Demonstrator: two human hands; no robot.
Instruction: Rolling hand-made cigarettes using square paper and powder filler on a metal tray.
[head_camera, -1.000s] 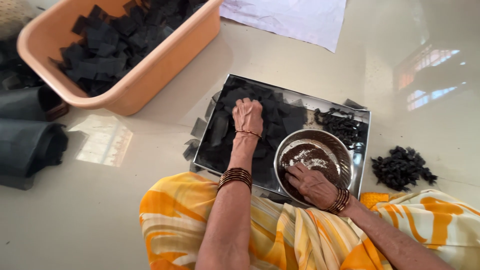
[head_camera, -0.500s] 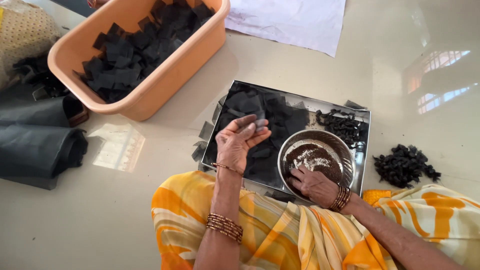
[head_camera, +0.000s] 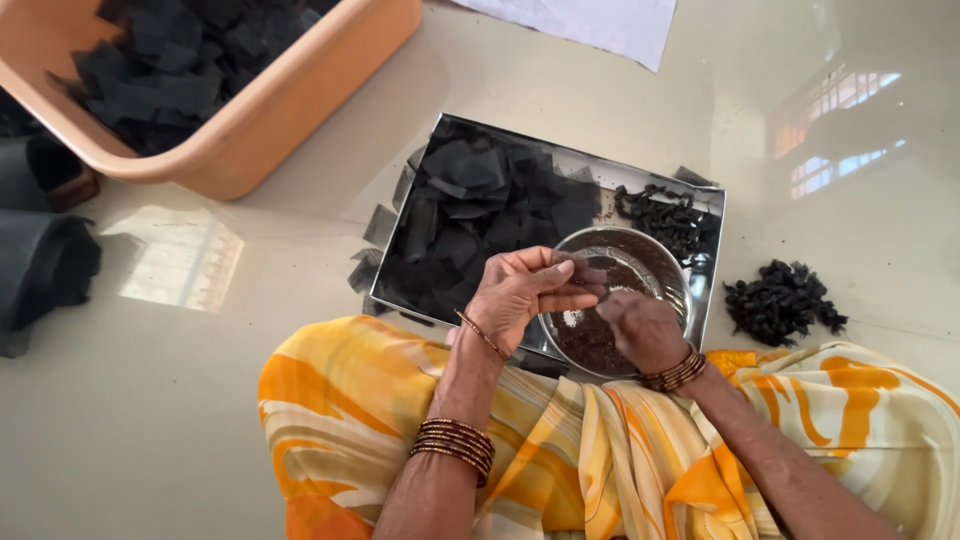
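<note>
A steel tray (head_camera: 712, 262) on the floor holds a heap of black paper squares (head_camera: 480, 215) and a round steel bowl (head_camera: 650, 248) of dark brown powder. My left hand (head_camera: 522, 292) is raised over the bowl's near left edge, pinching one black square (head_camera: 588, 272) between thumb and fingers. My right hand (head_camera: 642, 330) is curled over the powder in the bowl, knuckles up; what its fingers hold is hidden. Both wrists wear bangles.
A peach plastic tub (head_camera: 280, 120) full of black squares stands at the far left. Small dark rolled pieces lie in the tray's far right corner (head_camera: 668, 218) and in a pile (head_camera: 782, 300) on the floor. Dark cloth (head_camera: 45, 265) lies left; white paper (head_camera: 590, 22) far.
My left hand lifted from the heap of black squares with one square and carried it toward the bowl. My right hand stayed in the bowl.
</note>
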